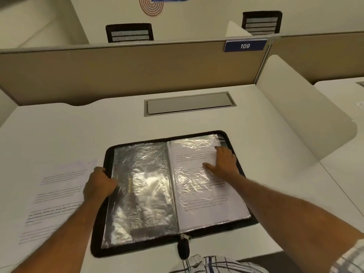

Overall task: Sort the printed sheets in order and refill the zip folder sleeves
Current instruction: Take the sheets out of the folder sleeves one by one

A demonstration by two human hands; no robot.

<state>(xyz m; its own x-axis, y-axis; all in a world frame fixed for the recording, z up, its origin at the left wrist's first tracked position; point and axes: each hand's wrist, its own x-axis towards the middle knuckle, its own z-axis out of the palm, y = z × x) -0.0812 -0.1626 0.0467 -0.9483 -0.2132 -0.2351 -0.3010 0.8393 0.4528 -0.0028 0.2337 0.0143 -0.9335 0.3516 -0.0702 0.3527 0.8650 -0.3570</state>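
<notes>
On the worktop (78, 131) the zip folder (97, 239) lies open flat, with loose printed sheets (55, 194) just beside it on the left. The right sleeve (206, 203) holds a printed page; the left sleeve (141, 194) looks empty (glare hides detail). Judged progress: refilling is partly done, and the loose sheets remain to be inserted. The left hand (98, 184) grips the folder's left edge. The right hand (224, 160) presses flat, fingers spread, on the right sleeve.
</notes>
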